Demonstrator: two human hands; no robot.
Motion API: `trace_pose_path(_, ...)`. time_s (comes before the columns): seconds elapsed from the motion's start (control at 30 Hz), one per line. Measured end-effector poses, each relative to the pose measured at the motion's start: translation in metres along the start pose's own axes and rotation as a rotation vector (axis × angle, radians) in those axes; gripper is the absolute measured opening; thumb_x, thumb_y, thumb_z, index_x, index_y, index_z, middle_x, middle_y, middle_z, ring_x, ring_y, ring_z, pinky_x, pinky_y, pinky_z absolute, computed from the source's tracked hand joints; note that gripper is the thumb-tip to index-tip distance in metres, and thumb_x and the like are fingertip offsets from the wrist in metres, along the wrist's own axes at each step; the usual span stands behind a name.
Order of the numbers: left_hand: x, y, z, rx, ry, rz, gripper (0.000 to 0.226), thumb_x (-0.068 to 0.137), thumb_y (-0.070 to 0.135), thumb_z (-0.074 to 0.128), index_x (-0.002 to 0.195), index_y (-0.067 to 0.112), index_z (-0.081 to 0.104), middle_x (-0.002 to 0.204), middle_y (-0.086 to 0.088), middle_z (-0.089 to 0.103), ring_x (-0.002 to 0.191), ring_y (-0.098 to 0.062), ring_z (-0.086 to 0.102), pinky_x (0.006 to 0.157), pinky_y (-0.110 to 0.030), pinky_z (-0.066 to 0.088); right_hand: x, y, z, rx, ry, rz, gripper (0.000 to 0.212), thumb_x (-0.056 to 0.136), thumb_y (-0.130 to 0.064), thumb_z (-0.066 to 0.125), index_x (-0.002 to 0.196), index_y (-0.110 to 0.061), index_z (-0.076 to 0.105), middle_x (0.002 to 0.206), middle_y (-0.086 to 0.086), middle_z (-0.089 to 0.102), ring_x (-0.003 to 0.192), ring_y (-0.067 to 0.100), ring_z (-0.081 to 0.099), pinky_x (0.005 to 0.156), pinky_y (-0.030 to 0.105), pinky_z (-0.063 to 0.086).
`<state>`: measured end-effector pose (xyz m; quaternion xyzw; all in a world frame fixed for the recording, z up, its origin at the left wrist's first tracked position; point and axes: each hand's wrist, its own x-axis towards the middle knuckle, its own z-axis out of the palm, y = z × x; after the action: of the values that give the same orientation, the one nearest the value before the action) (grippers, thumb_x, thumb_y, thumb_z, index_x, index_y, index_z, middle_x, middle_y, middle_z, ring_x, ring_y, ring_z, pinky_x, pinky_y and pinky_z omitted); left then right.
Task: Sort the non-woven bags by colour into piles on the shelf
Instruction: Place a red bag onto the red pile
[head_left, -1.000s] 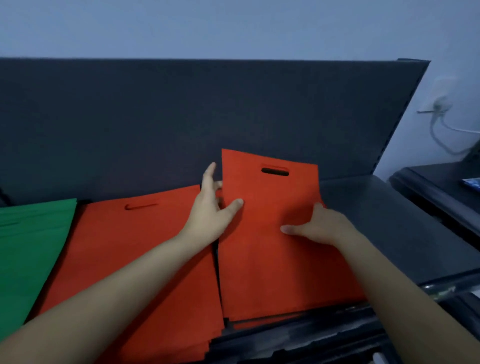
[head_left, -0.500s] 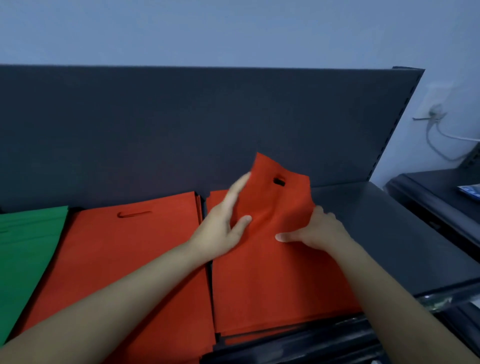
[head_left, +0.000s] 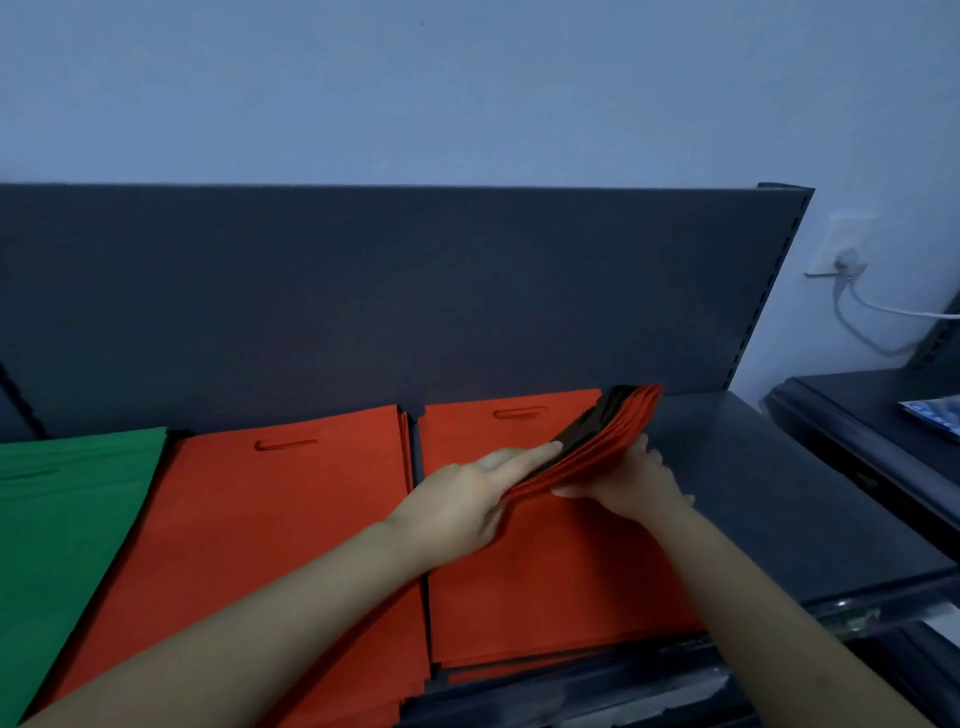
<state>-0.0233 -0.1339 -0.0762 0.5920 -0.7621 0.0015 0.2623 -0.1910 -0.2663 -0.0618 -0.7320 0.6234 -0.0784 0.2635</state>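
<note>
Two piles of red non-woven bags lie side by side on the dark shelf (head_left: 779, 499): a left pile (head_left: 270, 545) and a right pile (head_left: 545, 587). A green pile (head_left: 62, 519) lies at the far left. My right hand (head_left: 631, 480) grips a bunch of several red bags (head_left: 608, 436) lifted off the right pile by their top edge, thumb beneath them. My left hand (head_left: 467, 499) lies flat with straight fingers against the left side of the raised bunch. A red bag with a handle slot (head_left: 519, 414) is uncovered under the bunch.
The shelf's dark back panel (head_left: 415, 291) rises behind the piles. Bare shelf surface extends to the right of the red piles. A dark cabinet (head_left: 872, 431) stands at the right, with a wall socket and white cable (head_left: 852, 275) above it.
The upper bags of the right pile have been folded up and back to the right. My right hand went from holding one bag to gripping a bunch; my left hand slid alongside it.
</note>
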Motion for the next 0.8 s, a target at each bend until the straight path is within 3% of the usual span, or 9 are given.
trace_pose_path(0.07, -0.001, 0.004, -0.002, -0.003, 0.023, 0.008, 0.093, 0.083, -0.004, 0.047, 0.145, 0.053, 0.01, 0.144, 0.012, 0.045, 0.11, -0.026, 0.063, 0.087, -0.039, 0.054, 0.003, 0.005, 0.001, 0.025, 0.005, -0.003, 0.131, 0.058, -0.063, 0.08, 0.153, -0.012, 0.006, 0.155, 0.013, 0.023, 0.142, 0.034, 0.024, 0.111, 0.061, 0.014)
trace_pose_path(0.13, 0.001, 0.011, -0.008, -0.192, 0.122, -0.011, 0.094, 0.073, -0.013, 0.046, 0.143, 0.047, 0.03, 0.14, 0.013, 0.051, 0.123, -0.011, 0.055, 0.102, -0.029, 0.045, 0.008, 0.01, 0.003, 0.075, -0.021, -0.05, 0.121, 0.062, -0.069, 0.074, 0.153, -0.018, 0.012, 0.155, 0.011, 0.025, 0.142, 0.032, 0.026, 0.115, 0.058, 0.014)
trace_pose_path(0.17, 0.003, 0.012, -0.01, -0.324, 0.207, -0.054, 0.091, 0.07, -0.017, 0.047, 0.138, 0.041, 0.039, 0.135, 0.016, 0.054, 0.125, -0.001, 0.052, 0.105, -0.021, 0.041, 0.011, 0.013, 0.004, 0.115, -0.043, -0.097, 0.127, 0.054, -0.077, 0.073, 0.152, -0.02, 0.017, 0.154, 0.01, 0.029, 0.14, 0.031, 0.03, 0.115, 0.058, 0.016)
trace_pose_path(0.27, 0.011, 0.008, -0.021, -0.698, 0.402, -0.305, 0.069, 0.078, -0.019, 0.059, 0.126, 0.029, 0.046, 0.119, 0.016, 0.061, 0.106, 0.014, 0.057, 0.093, -0.011, 0.043, 0.021, 0.02, 0.001, 0.294, 0.002, -0.058, 0.147, 0.019, -0.088, 0.07, 0.142, -0.014, 0.035, 0.142, 0.006, 0.046, 0.129, 0.031, 0.046, 0.11, 0.056, 0.029)
trace_pose_path(0.37, 0.012, -0.006, -0.027, -0.854, 0.333, -0.564, 0.067, 0.082, -0.007, 0.069, 0.133, 0.028, 0.041, 0.111, 0.014, 0.061, 0.094, 0.009, 0.062, 0.077, -0.009, 0.049, 0.009, 0.016, -0.013, 0.339, 0.011, -0.018, 0.13, 0.027, -0.076, 0.076, 0.131, -0.007, 0.043, 0.133, 0.011, 0.053, 0.122, 0.034, 0.051, 0.108, 0.058, 0.032)
trace_pose_path(0.47, 0.012, -0.019, -0.021, -0.704, 0.257, -0.678, 0.084, 0.076, 0.002, 0.078, 0.143, 0.02, 0.03, 0.123, 0.007, 0.056, 0.116, -0.013, 0.057, 0.093, -0.02, 0.046, 0.0, 0.015, -0.009, 0.314, 0.029, -0.007, 0.106, 0.056, -0.051, 0.085, 0.138, -0.003, 0.038, 0.136, 0.014, 0.051, 0.125, 0.034, 0.049, 0.109, 0.053, 0.032)
trace_pose_path(0.57, 0.012, -0.025, -0.011, -0.429, 0.145, -0.784, 0.108, 0.071, 0.017, 0.084, 0.15, 0.005, 0.011, 0.142, -0.004, 0.042, 0.133, -0.023, 0.042, 0.108, -0.028, 0.035, 0.0, 0.018, 0.002, 0.226, 0.082, -0.015, 0.084, 0.062, -0.039, 0.086, 0.13, -0.009, 0.046, 0.131, 0.011, 0.054, 0.118, 0.031, 0.055, 0.103, 0.048, 0.041)
trace_pose_path(0.67, 0.006, -0.027, -0.01, -0.242, 0.101, -0.805, 0.096, 0.072, 0.031, 0.082, 0.141, 0.003, 0.023, 0.142, -0.011, 0.041, 0.133, -0.03, 0.041, 0.108, -0.033, 0.037, 0.0, 0.019, 0.006, 0.224, 0.126, -0.032, 0.077, 0.065, -0.034, 0.086, 0.127, -0.01, 0.049, 0.129, 0.011, 0.056, 0.116, 0.03, 0.056, 0.103, 0.047, 0.041)
trace_pose_path(0.8, -0.005, -0.023, -0.011, 0.145, 0.012, -0.705, 0.105, 0.085, 0.048, 0.065, 0.153, 0.005, -0.003, 0.161, -0.015, -0.003, 0.147, -0.03, 0.012, 0.116, -0.041, 0.02, -0.002, 0.017, 0.008, 0.199, 0.151, -0.049, 0.077, 0.069, -0.031, 0.084, 0.133, -0.011, 0.046, 0.132, 0.01, 0.054, 0.121, 0.03, 0.052, 0.108, 0.051, 0.034)
